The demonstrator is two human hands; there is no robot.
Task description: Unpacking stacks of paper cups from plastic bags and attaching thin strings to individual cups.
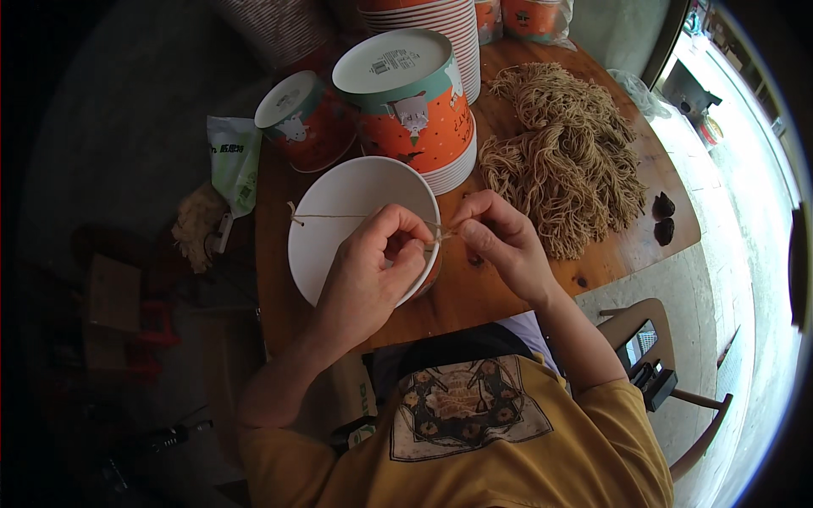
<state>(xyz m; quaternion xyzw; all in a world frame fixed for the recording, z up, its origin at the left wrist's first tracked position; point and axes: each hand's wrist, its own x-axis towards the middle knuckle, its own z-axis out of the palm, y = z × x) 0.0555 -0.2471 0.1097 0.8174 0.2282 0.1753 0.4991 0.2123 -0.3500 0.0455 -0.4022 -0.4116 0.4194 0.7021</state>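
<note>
A white-lined paper bucket [351,182] sits tilted on the table in front of me, its open mouth toward me. One piece of tan twine [334,216] crosses that mouth, knotted at a hole in the left rim. Both hands meet at the right rim. My left hand [377,258] reaches over the opening and pinches the twine there. Just outside the rim, my right hand [500,241] grips the twine's end between thumb and fingers. The exact knot or loop between the fingertips is too small to make out.
A large heap of cut twine [576,152] lies on the wooden table [525,292] at right, beside two small dark objects [664,218]. Upside-down orange buckets [415,118] stand behind, with taller stacks further back. A green-white packet [235,161] is at left; a chair [656,339] holds a phone.
</note>
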